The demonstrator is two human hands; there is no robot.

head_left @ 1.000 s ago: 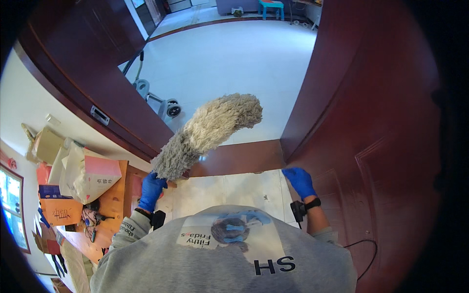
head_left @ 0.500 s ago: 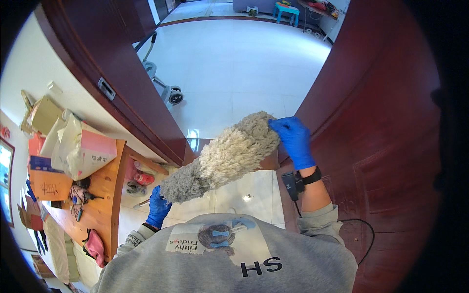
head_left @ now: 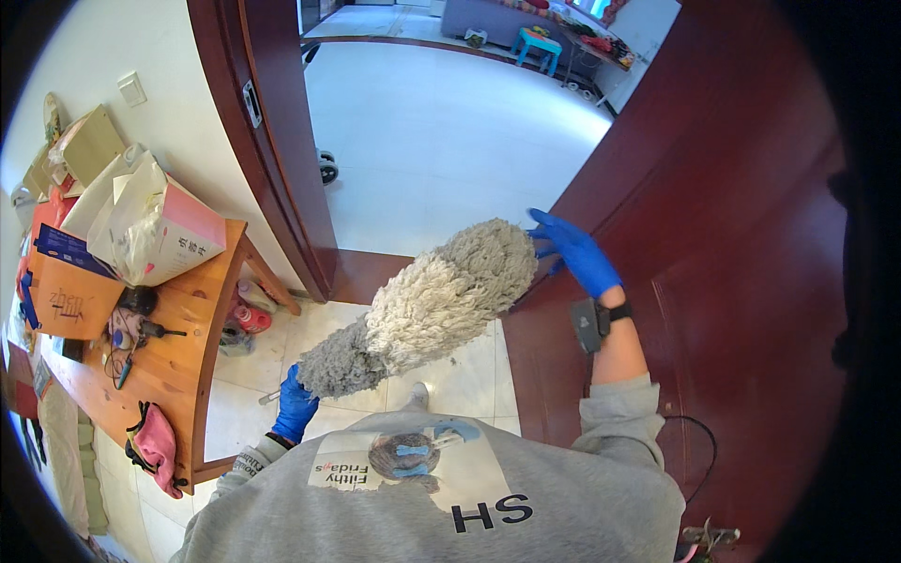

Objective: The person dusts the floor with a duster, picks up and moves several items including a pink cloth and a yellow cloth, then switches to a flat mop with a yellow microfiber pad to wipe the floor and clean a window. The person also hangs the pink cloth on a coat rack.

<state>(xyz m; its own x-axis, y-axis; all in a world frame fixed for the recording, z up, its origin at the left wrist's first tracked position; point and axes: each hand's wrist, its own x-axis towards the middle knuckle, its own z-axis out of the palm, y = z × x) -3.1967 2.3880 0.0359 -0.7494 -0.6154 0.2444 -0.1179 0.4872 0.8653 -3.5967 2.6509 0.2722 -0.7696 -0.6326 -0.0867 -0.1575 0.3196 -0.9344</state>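
Fluffy duster (head_left: pixel 446 296) in middle of frame: long, fat, shaggy, grey and cream. Blue-gloved left hand (head_left: pixel 297 410), lower left: grip wrapped round thin stick (head_left: pixel 268 399). Blue-gloved right hand (head_left: pixel 576 257), right of middle: grip spread wide beside fluffy tip, cannot tell if touching. Smooth wood worktop (head_left: pixel 180 375) at left.

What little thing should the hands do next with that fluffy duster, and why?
Maybe close the right hand gently on the far end of the duster. The left hand holds only the near end, and the right fingers are spread beside the far one, so a light hold might steady it. I can't tell whether they touch it yet.
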